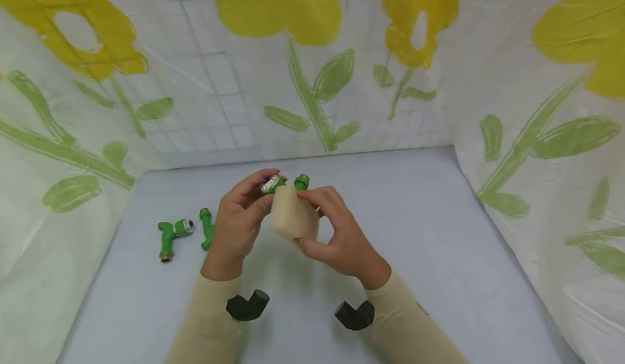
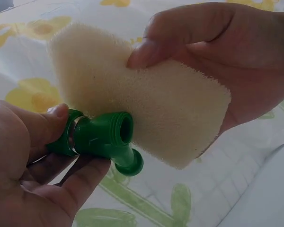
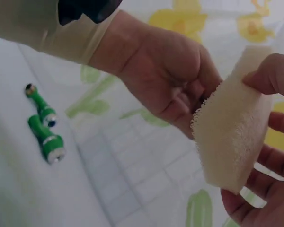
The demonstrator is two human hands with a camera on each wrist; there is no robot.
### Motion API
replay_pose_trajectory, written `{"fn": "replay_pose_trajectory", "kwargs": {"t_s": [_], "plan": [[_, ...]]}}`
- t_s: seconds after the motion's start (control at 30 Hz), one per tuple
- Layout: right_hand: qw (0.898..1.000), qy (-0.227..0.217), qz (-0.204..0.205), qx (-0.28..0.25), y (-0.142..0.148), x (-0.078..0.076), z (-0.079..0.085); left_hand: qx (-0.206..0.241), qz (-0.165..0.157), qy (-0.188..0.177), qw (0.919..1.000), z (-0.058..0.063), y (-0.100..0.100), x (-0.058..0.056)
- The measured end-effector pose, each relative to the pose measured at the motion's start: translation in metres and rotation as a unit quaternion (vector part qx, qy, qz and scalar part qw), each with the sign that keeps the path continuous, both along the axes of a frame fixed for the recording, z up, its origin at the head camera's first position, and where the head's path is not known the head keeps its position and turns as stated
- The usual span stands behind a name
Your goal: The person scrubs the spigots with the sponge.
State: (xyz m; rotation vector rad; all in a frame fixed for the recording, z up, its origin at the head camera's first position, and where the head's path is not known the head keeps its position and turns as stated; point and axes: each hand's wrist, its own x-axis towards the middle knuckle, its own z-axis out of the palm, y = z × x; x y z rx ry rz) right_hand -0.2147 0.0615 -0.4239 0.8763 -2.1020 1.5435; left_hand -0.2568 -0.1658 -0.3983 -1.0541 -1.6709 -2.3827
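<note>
My left hand [image 1: 236, 223] grips a green tap fitting [image 2: 102, 135] by its wider end, thumb on one side and fingers on the other. The fitting has a hollow outlet, a rounded stub and a silver band near the thumb. In the head view its brass-coloured threaded end [image 1: 305, 178] points away. A cream sponge [image 1: 293, 215] is pinched between the thumb and fingers of my right hand [image 1: 342, 239], with its broad face against the fitting in the left wrist view. From the right wrist camera, the sponge [image 3: 234, 132] hides the fitting.
Two more green fittings lie on the pale table [image 1: 420, 234] to the left: one Y-shaped with a silver end [image 1: 168, 237], the other [image 1: 205, 228] partly behind my left hand. White sheets painted with yellow flowers [image 1: 278, 6] hang around the table's back and sides.
</note>
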Motion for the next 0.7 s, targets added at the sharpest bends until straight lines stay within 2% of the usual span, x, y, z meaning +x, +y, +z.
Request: {"fn": "replay_pose_trajectory", "kwargs": {"t_s": [0.07,0.2,0.27,0.33,0.4,0.47,0.5,0.57,0.63,0.7], "plan": [[1.0,-0.002,-0.017,-0.002,0.002,-0.001,0.0,0.001,-0.007,0.0,1.0,-0.001,0.001,0.0],[0.991,-0.049,-0.124,-0.009,0.006,-0.008,-0.006,-0.02,-0.008,-0.002,0.9998,-0.003,0.004,0.002],[0.988,-0.064,-0.139,-0.009,0.006,-0.009,-0.006,-0.022,-0.006,-0.007,0.9997,-0.005,0.004,0.002],[0.993,-0.048,-0.105,0.0,0.005,-0.007,-0.004,-0.012,-0.002,-0.012,0.9999,-0.006,0.003,0.001],[0.999,-0.02,-0.041,0.012,0.003,-0.003,0.0,0.0,0.003,-0.011,0.9999,-0.006,0.002,0.0],[1.0,0.005,0.01,0.02,0.002,0.0,0.003,0.006,0.003,-0.008,0.9999,-0.005,0.001,-0.001],[1.0,0.009,0.02,0.022,0.002,0.0,0.004,0.009,0.001,-0.006,0.9999,-0.005,0.001,-0.002],[1.0,0.002,-0.013,0.018,0.003,-0.003,0.001,0.01,-0.007,-0.005,0.9999,-0.004,0.002,-0.002],[0.996,-0.024,-0.085,0.007,0.004,-0.008,-0.004,0.005,-0.015,-0.007,0.9999,-0.004,0.002,-0.001],[0.988,-0.059,-0.14,-0.008,0.005,-0.012,-0.01,0.0,-0.018,-0.011,0.9998,-0.004,0.003,0.0]]}}
